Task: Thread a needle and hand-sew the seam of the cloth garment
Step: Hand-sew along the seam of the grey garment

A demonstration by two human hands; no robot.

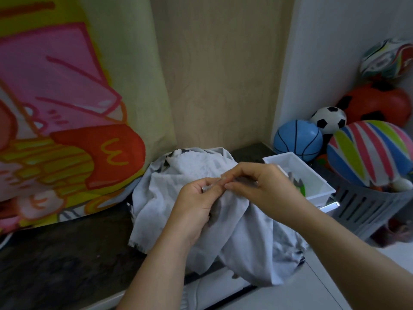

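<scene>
A pale grey cloth garment (196,166) with dark printed marks lies bunched on the dark counter (67,249) and hangs over its front edge. My left hand (194,204) pinches a raised fold of the cloth between thumb and fingers. My right hand (261,184) meets it from the right, fingertips closed on the same fold. Needle and thread are too small and blurred to make out between the fingertips.
A white plastic tray (317,175) with something green inside stands just right of my hands. A grey slatted basket (362,209) holding several toy balls sits at far right. A bright cartoon-print fabric (55,108) hangs at left; a wooden panel is behind.
</scene>
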